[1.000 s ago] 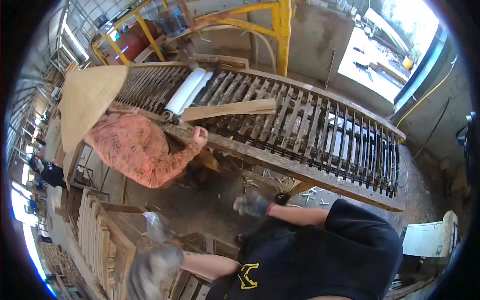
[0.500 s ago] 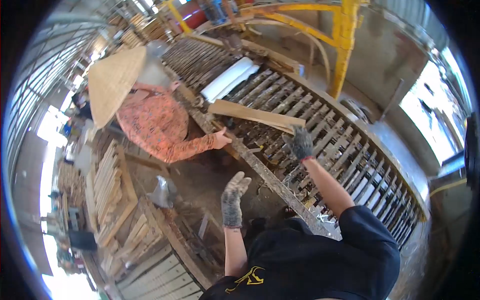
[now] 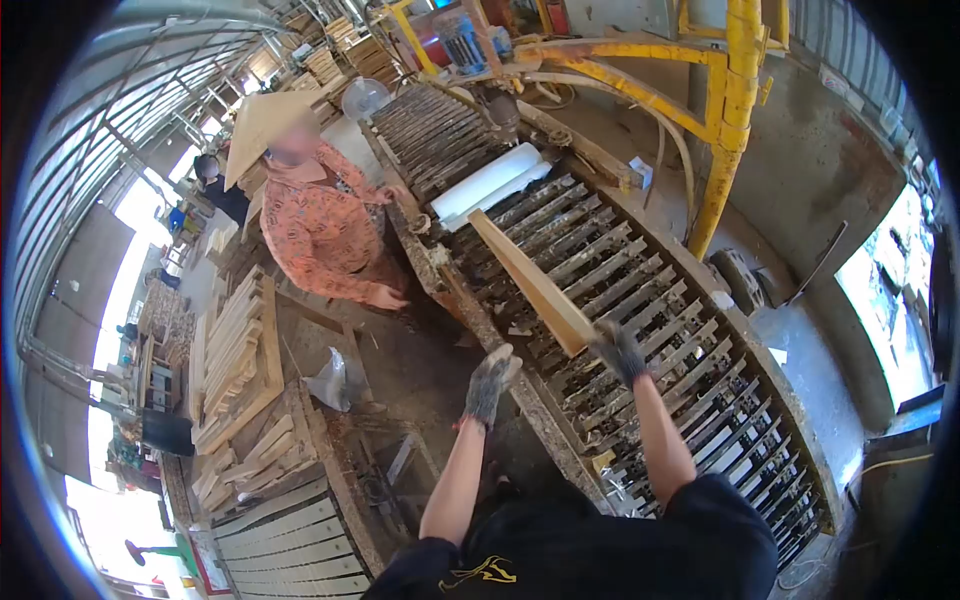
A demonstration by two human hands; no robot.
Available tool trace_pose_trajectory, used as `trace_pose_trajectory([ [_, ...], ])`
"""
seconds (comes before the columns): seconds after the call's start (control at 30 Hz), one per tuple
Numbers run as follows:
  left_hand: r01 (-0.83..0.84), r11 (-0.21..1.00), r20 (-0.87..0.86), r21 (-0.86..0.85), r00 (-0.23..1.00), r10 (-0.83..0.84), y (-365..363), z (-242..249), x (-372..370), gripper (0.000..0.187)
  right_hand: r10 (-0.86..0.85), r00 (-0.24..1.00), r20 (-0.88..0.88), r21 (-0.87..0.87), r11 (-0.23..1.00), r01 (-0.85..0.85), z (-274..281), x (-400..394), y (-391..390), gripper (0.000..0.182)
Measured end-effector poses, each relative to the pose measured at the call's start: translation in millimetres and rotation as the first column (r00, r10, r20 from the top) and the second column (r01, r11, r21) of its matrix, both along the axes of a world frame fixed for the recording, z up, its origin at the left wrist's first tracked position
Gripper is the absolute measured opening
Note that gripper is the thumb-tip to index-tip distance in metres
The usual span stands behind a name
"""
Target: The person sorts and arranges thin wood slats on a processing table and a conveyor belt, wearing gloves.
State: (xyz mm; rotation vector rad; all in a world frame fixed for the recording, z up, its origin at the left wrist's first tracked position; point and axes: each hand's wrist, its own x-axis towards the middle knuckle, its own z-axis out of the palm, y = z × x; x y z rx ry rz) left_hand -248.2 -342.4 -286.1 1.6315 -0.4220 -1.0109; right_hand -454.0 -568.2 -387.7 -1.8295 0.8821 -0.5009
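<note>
A long wooden board (image 3: 530,283) lies slantwise over the slatted rack (image 3: 640,262), its near end in my right hand (image 3: 620,352), which wears a dark grey glove. The board's far end is close to a white roll (image 3: 490,186) on the slats. My left hand (image 3: 490,384), in a grey glove with pale fingertips, is raised beside the rack's near rail, left of the board and apart from it. Its fingers point up and look close together; whether they hold anything is not clear.
Across the rail stands a person (image 3: 325,225) in a conical hat and orange patterned shirt. Stacked wooden strips (image 3: 232,360) and a plastic bag (image 3: 330,380) are at the left. A yellow metal post (image 3: 730,130) rises behind the rack.
The board has swung round, its near end coming towards me with my right hand. My left hand has moved right and up to the rail. The other person's hand has left the rail near the board.
</note>
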Motion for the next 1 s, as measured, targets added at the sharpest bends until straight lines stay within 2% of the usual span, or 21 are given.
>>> trace_pose_trajectory([
  [0.03,0.016,0.997,0.034,0.073,0.999,-0.019,-25.0,-17.9,8.5,0.063,-0.004,1.0,-0.014,0.178,0.984,0.006,-3.7,-23.6,21.0,0.051],
  [0.1,0.036,0.976,0.1,0.213,0.993,-0.058,-76.3,-65.6,28.7,0.069,-0.043,0.952,0.303,0.336,0.939,-0.065,6.5,-87.4,82.6,0.049],
  [0.13,-0.054,0.973,0.45,0.224,0.891,-0.054,-104.6,-109.8,42.4,0.072,-0.061,0.973,0.221,0.347,0.938,-0.019,-1.2,-114.4,111.6,0.051],
  [0.17,-0.145,0.968,0.738,0.203,0.672,-0.054,-128.2,-143.0,49.8,0.076,-0.085,0.956,0.28,0.488,0.87,-0.065,9.8,-134.7,135.6,0.059],
  [0.2,-0.154,0.943,0.747,0.295,0.653,-0.127,-148.6,-130.3,44.5,0.078,-0.127,0.938,0.324,0.616,0.78,-0.107,22.9,-154.4,159.6,0.067],
  [0.27,-0.17,0.864,0.734,0.475,0.617,-0.282,-181.4,-90.7,28.3,0.083,-0.091,0.97,0.227,0.728,0.677,-0.107,4.9,-188.4,189.2,0.067],
  [0.37,-0.339,0.734,0.696,0.588,0.675,-0.245,-207.3,-95.6,0.3,0.088,-0.178,0.958,0.225,0.646,0.763,-0.01,-12.8,-206.4,206.3,0.053],
  [0.43,-0.399,0.687,0.668,0.607,0.725,-0.168,-219.1,-96.9,-12.6,0.089,-0.233,0.969,-0.079,0.685,0.694,0.223,-5.0,-211.4,205.8,0.053],
  [0.5,-0.434,0.688,0.635,0.581,0.771,-0.05,-207.5,-100.8,-1.8,0.087,-0.249,0.951,-0.185,0.593,0.743,0.31,-0.1,-205.9,196.4,0.052],
  [0.53,-0.372,0.856,0.584,0.359,0.805,0.105,-196.4,-151.2,25.7,0.085,-0.246,0.947,-0.206,0.539,0.78,0.319,-3.6,-201.8,196.3,0.051],
  [0.57,-0.182,0.975,0.236,0.125,0.96,0.149,-168.4,-150.3,36.0,0.087,-0.241,0.944,-0.226,0.487,0.811,0.324,-6.3,-196.5,200.4,0.05],
  [0.6,-0.08,0.979,-0.127,-0.188,0.99,0.057,-141.9,-136.5,47.8,0.09,-0.318,0.932,-0.174,0.488,0.794,0.362,-8.3,-191.8,202.7,0.048],
  [0.63,-0.086,0.863,-0.418,-0.498,0.896,-0.152,-117.6,-117.3,55.9,0.093,-0.323,0.94,-0.112,0.463,0.82,0.337,-42.2,-195.0,203.5,0.048],
  [0.7,-0.23,0.693,-0.494,-0.683,0.845,-0.206,-61.7,-22.0,10.9,0.089,-0.319,0.935,-0.153,0.494,0.795,0.352,-39.8,-192.4,203.1,0.05],
  [0.73,-0.261,0.674,-0.484,-0.691,0.86,-0.163,-41.1,10.2,-3.7,0.093,-0.332,0.915,-0.228,0.488,0.775,0.402,-46.4,-190.4,204.6,0.051],
  [0.77,-0.281,0.61,-0.493,-0.741,0.844,-0.21,-23.5,9.5,-2.7,0.095,-0.324,0.924,-0.204,0.477,0.792,0.383,-44.2,-186.7,205.3,0.052],
  [0.83,-0.225,0.717,-0.477,-0.659,0.863,-0.168,10.9,16.4,26.5,0.089,-0.297,0.941,-0.159,0.45,0.827,0.337,-34.4,-184.2,203.7,0.053],
  [0.87,-0.27,0.694,-0.462,-0.668,0.881,-0.102,20.2,20.3,34.8,0.086,-0.269,0.956,-0.119,0.49,0.821,0.292,-29.0,-181.6,201.4,0.067],
  [0.9,-0.314,0.671,-0.452,-0.671,0.892,-0.034,27.0,32.8,44.0,0.085,-0.247,0.966,-0.073,0.48,0.841,0.251,-22.4,-175.1,198.7,0.066],
  [0.93,-0.334,0.659,-0.437,-0.674,0.899,0.009,36.4,10.8,71.1,0.08,-0.227,0.973,-0.031,0.472,0.855,0.214,-13.6,-165.1,196.9,0.066],
  [1.0,-0.37,0.504,-0.456,-0.781,0.888,-0.055,46.8,55.0,85.4,0.07,-0.172,0.977,0.123,0.452,0.886,0.099,25.1,-129.4,197.1,0.065],
])
